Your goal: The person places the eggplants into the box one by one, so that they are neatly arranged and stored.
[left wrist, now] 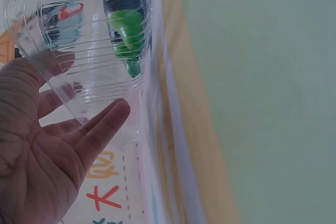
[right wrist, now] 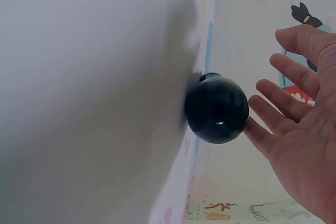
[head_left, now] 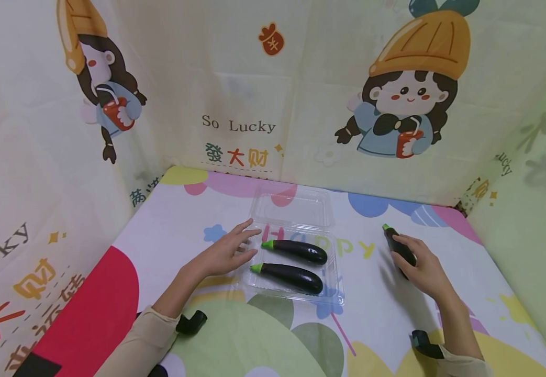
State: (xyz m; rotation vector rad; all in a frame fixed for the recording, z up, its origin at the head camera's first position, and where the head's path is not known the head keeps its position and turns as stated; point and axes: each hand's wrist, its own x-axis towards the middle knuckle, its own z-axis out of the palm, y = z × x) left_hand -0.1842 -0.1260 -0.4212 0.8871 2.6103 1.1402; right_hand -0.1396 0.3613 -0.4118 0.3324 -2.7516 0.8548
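Note:
Two dark purple eggplants with green stems, a far one [head_left: 301, 252] and a near one [head_left: 293, 278], lie side by side in a clear plastic clamshell box [head_left: 340, 285]. At the box's left edge is my left hand [head_left: 225, 254], its fingers extended. In the left wrist view those fingers lie against or close to the clear wall [left wrist: 94, 85]; contact is hard to tell. Off to the right, a third eggplant [head_left: 391, 238] rests on the table under my right hand [head_left: 421, 269]. In the right wrist view, the fingers spread loosely beside its round end [right wrist: 218, 111], not curled round it.
The box's transparent lid [head_left: 293, 208] lies folded back, away from me. A colourful printed cloth [head_left: 174, 220] covers the table. Cartoon-printed sheets [head_left: 301, 94] hang behind and on both sides. Black wrist mounts [head_left: 191, 322] stick out near both sleeves.

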